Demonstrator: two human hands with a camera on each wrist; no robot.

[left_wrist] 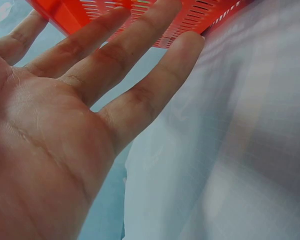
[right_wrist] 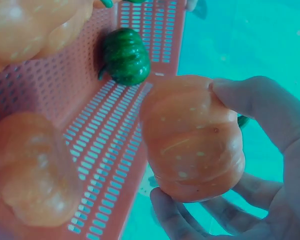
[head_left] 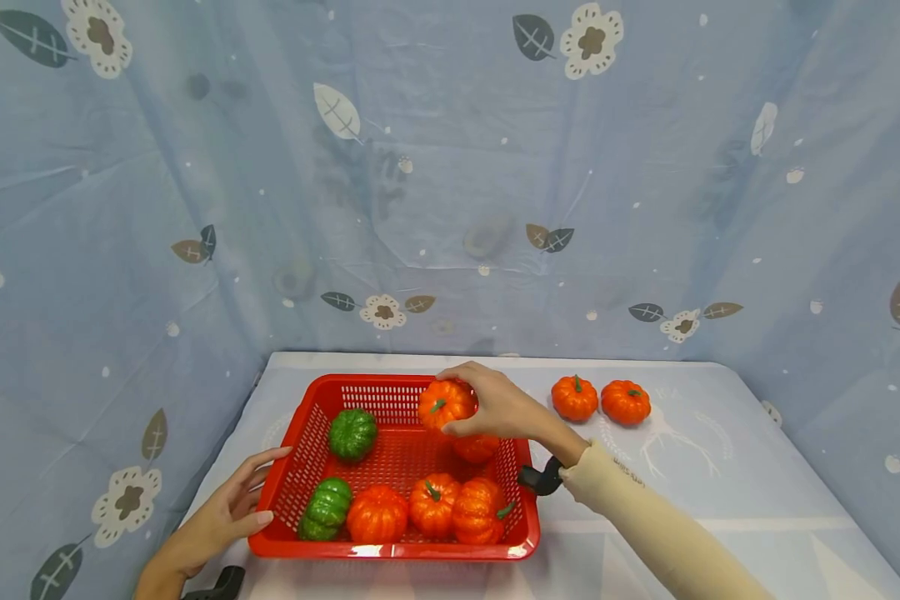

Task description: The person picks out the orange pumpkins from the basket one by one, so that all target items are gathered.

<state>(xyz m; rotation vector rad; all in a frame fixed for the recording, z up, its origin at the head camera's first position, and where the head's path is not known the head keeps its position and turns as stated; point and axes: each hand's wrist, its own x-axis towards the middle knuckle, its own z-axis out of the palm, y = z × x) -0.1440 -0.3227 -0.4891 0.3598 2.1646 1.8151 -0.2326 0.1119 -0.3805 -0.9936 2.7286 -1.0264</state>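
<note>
My right hand (head_left: 501, 404) grips a small orange pumpkin (head_left: 446, 406) over the back right part of a red plastic basket (head_left: 397, 551). In the right wrist view, thumb and fingers wrap the sides of that pumpkin (right_wrist: 192, 140). My left hand (head_left: 228, 504) is at the basket's left side, its extended fingers (left_wrist: 150, 95) right at the wall and rim. Inside the basket lie a round green pumpkin (head_left: 352, 435), another green pumpkin (head_left: 326, 508) at the front left, and several orange pumpkins (head_left: 377, 514) along the front. One more orange pumpkin (head_left: 476, 448) sits partly hidden below my right hand.
Two orange pumpkins, one (head_left: 574, 398) beside the other (head_left: 626, 402), stand on the white table (head_left: 690, 483) to the right of the basket. A blue patterned curtain (head_left: 450, 208) hangs behind the table and along its sides.
</note>
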